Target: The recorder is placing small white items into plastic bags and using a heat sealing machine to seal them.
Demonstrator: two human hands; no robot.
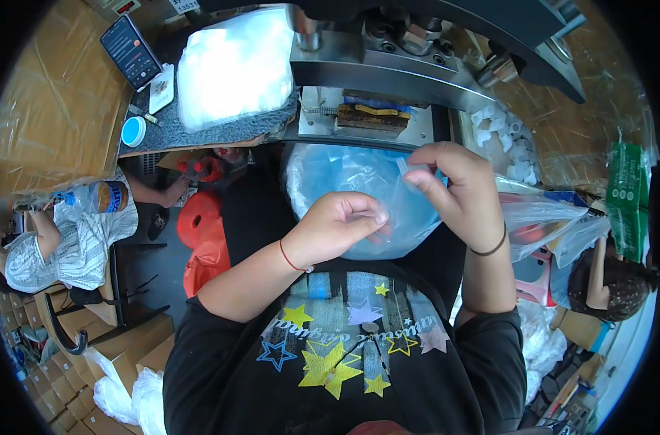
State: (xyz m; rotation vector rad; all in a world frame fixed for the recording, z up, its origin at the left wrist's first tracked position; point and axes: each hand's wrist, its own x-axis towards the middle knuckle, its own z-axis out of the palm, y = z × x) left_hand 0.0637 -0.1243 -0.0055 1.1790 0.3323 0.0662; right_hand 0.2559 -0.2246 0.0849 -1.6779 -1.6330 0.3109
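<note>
My left hand [342,226] is closed, its thumb and fingers pressed together over a light-blue tub [351,170] lined with clear plastic, between my legs. Higher and to the right, my right hand [457,181] pinches the upper edge of a thin clear plastic piece [402,192] between thumb and forefinger. This piece seems to stretch down to my left fingertips, though its outline blends into the lining. On the bench at the far left lies a thick stack of whitish plastic sheets [235,69], bright with glare.
Just beyond the tub stands a metal press with a die block [373,119]. White scraps [504,141] lie right of it. A phone [132,52] and a blue-lidded jar [133,131] sit on the bench. One person [76,239] is at left, another [609,283] at right.
</note>
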